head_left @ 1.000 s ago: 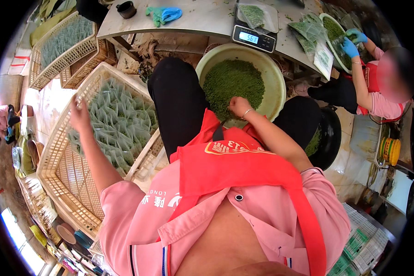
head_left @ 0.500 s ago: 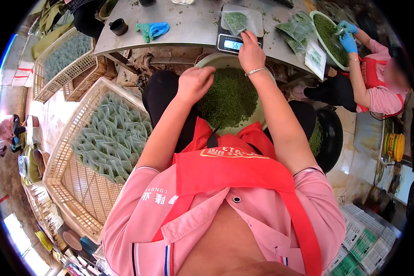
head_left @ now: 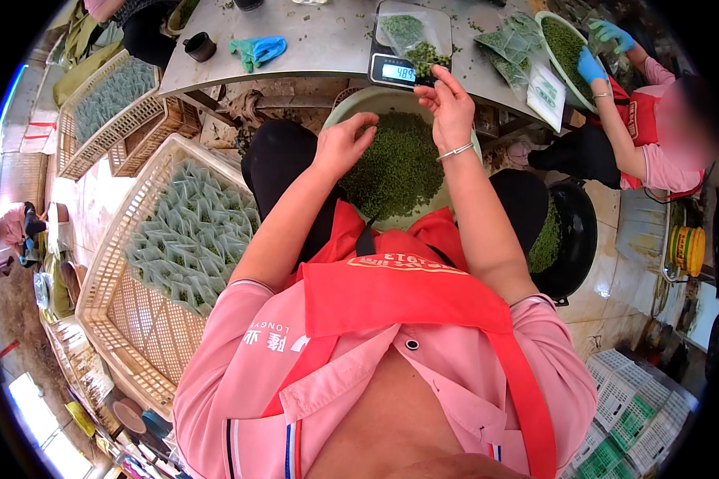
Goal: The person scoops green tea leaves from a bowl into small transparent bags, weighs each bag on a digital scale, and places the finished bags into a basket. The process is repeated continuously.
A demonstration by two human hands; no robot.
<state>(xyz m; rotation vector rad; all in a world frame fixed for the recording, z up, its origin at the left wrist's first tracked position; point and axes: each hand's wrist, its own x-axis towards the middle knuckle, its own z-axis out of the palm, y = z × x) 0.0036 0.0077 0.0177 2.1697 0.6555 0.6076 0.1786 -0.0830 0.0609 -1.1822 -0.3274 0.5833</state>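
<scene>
My right hand (head_left: 449, 110), a bracelet on its wrist, is just in front of a digital scale (head_left: 395, 71), its fingers half bent and apart. A clear bag (head_left: 402, 30) of small green berries, like green peppercorns, lies on the scale. By the bag's near end is a small loose heap of berries (head_left: 426, 57), close to my right fingertips. Above the left rim of a pale tub (head_left: 339, 114) hovers my left hand (head_left: 345, 145), thumb and fingers curved with a gap between them, holding nothing I can see. More berries (head_left: 395, 164) fill the tub between my knees.
At my left stands a cream crate (head_left: 120, 319) with many filled bags (head_left: 192, 231). Blue-green gloves (head_left: 258, 52), a dark cup (head_left: 200, 46) and filled bags (head_left: 510, 49) lie on the metal table (head_left: 311, 48). A gloved co-worker (head_left: 651, 132) works over a bowl (head_left: 563, 56) at right.
My right hand has drawn back from the bag on the scale. A loose berry heap now shows at the bag's near end, and the scale's reading differs. The co-worker's gloved hands have moved apart.
</scene>
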